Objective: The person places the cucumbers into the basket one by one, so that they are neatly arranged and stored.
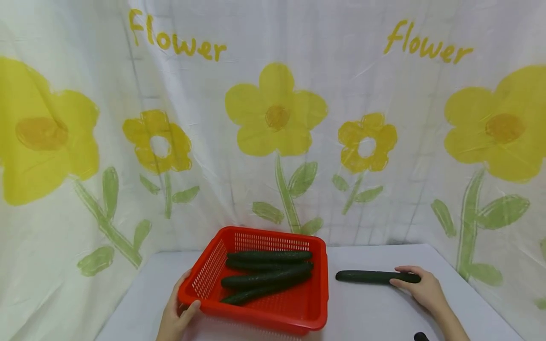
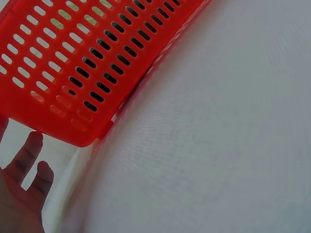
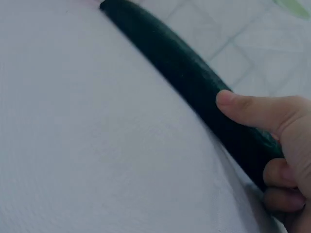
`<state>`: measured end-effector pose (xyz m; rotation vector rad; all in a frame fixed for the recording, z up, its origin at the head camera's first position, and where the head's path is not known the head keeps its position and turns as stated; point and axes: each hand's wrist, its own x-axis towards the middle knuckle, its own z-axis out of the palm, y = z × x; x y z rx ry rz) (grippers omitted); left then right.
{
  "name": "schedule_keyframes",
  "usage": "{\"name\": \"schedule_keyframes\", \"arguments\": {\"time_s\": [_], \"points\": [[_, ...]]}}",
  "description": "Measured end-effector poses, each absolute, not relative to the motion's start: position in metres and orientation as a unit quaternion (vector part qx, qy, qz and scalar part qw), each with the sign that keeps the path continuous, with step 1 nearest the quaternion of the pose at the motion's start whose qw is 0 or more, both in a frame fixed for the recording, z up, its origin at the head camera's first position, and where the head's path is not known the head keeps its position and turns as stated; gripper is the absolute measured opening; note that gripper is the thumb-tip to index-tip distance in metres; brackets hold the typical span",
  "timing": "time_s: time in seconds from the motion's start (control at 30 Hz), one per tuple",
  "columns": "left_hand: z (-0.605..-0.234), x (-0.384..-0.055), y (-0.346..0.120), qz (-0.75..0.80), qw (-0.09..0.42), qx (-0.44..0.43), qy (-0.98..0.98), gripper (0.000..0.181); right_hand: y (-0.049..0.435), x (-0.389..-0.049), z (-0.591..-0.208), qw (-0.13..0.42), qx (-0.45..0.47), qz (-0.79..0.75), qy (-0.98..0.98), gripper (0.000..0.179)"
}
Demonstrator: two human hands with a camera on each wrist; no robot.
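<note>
A red plastic basket [image 1: 314, 284] with slotted walls stands left of centre on the white table, several dark green cucumbers [image 1: 266, 279] lying in it. My left hand [image 1: 178, 312] holds the basket's near left corner, thumb at the front rim and fingers along the left side. In the left wrist view its fingertips [image 2: 36, 138] meet the basket's edge. To the basket's right, a single cucumber [image 1: 362, 276] lies lengthwise from left to right. Its right end is gripped by my right hand [image 1: 424, 286]; the right wrist view shows the thumb [image 3: 243, 109] along one side and fingers curled round the other.
The white table [image 1: 362, 312] ends against a white curtain [image 1: 204, 199] painted with yellow flowers, which also hangs along both sides. At the bottom edge, below my right forearm, a dark rounded tip [image 1: 421, 336] pokes into view.
</note>
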<state>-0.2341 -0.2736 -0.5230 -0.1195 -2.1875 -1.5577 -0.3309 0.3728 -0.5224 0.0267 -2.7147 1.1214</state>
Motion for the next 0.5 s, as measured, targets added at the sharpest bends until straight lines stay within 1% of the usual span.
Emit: {"name": "schedule_keyframes", "arguments": {"time_s": [0.07,0.23,0.5], "points": [[-0.5236,-0.232,-0.2724,-0.565,0.22,-0.037,-0.794,0.07,0.3747,-0.3296,-0.5242,0.097,0.005,0.372,-0.923,0.061],[-0.5235,-0.2315,-0.2716,-0.568,0.218,-0.036,-0.793,0.07,0.3776,-0.3306,-0.5281,0.083,0.012,0.353,-0.932,0.065],[-0.5248,-0.2318,-0.2723,-0.565,0.226,-0.042,-0.792,0.071,0.3768,-0.3308,-0.5299,0.099,0.021,0.37,-0.924,0.059]]}}
